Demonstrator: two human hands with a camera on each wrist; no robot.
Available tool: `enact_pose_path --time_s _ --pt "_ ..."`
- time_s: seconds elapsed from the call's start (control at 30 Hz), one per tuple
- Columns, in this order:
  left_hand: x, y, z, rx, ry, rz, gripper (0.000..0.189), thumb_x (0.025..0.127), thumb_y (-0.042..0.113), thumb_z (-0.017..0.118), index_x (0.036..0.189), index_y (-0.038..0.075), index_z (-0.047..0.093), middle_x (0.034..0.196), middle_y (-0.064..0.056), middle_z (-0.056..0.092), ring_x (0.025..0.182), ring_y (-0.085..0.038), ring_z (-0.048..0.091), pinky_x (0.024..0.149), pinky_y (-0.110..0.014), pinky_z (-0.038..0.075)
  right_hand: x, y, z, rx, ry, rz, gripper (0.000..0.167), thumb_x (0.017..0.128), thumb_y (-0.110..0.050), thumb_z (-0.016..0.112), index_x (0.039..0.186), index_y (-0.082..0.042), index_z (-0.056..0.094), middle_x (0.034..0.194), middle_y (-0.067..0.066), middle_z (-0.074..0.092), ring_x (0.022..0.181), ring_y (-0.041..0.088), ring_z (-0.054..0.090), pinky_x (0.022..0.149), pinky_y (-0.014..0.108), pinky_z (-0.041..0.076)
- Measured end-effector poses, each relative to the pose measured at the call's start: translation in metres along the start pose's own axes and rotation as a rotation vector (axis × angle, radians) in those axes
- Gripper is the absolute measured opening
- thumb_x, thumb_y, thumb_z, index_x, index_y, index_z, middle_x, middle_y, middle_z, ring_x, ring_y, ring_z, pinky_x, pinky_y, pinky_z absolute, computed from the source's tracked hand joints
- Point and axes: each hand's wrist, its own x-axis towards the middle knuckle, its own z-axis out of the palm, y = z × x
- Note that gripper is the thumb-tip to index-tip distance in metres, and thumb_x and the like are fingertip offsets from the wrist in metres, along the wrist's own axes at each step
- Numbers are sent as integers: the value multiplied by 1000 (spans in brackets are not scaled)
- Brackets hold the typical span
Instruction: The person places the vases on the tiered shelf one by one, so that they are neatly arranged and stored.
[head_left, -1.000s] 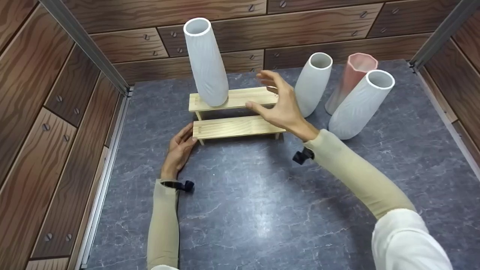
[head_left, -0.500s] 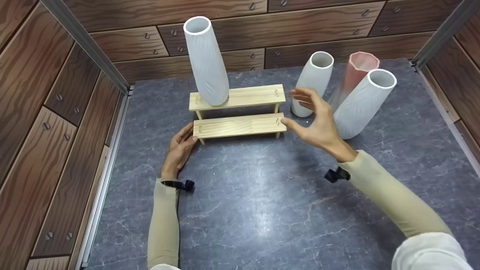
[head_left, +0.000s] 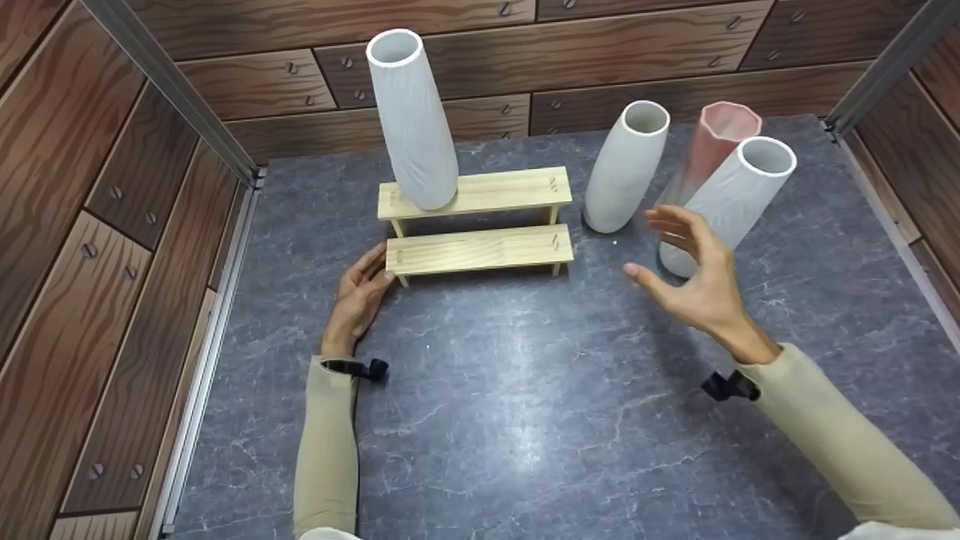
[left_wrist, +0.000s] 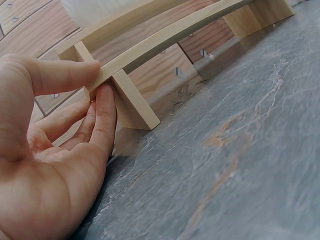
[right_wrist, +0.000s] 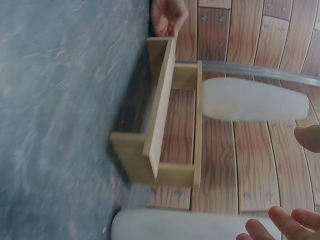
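A two-tier wooden stand [head_left: 480, 251] of pale wood has a tall white vase [head_left: 416, 142] upright on the left of its upper shelf. My left hand [head_left: 358, 304] pinches the left end of the lower shelf; the left wrist view shows the thumb [left_wrist: 67, 75] on top and fingers [left_wrist: 104, 112] beneath. My right hand [head_left: 701, 292] is in the air, its thumb and fingers apart and nothing between them. In the head view it overlaps the base of a textured white vase [head_left: 739, 195]. Beside that stand a pink vase [head_left: 724, 127], partly hidden, and another white vase [head_left: 626, 172].
A dark marbled tabletop [head_left: 480, 420] lies under everything. Wood-patterned walls [head_left: 637, 60] enclose it at the back and sides, with metal rails [head_left: 202, 375] along the edges.
My right hand has moved right and nearer, from over the stand to in front of the right-hand vases, its fingers still spread. The left hand and the stand have stayed put.
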Motion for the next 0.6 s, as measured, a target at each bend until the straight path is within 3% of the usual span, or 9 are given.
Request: enact_pose_path --time_s 0.3,0.6 --pt "0 -1 -2 -27 14 -5 69 102 -11 59 164 -8 30 167 -27 35 140 -26 52 113 -26 51 -21 16 -31 -27 105 14 72 72 18 87 139 10 60 130 29 69 122 15 70 105 24 56" --pt "0 0 0 -15 8 -6 69 103 -10 59 165 -6 29 168 -26 34 143 -28 50 113 -26 51 -31 24 -60 -34 186 39 68 75 19 84 137 12 60 132 23 69 122 18 69 103 22 56"
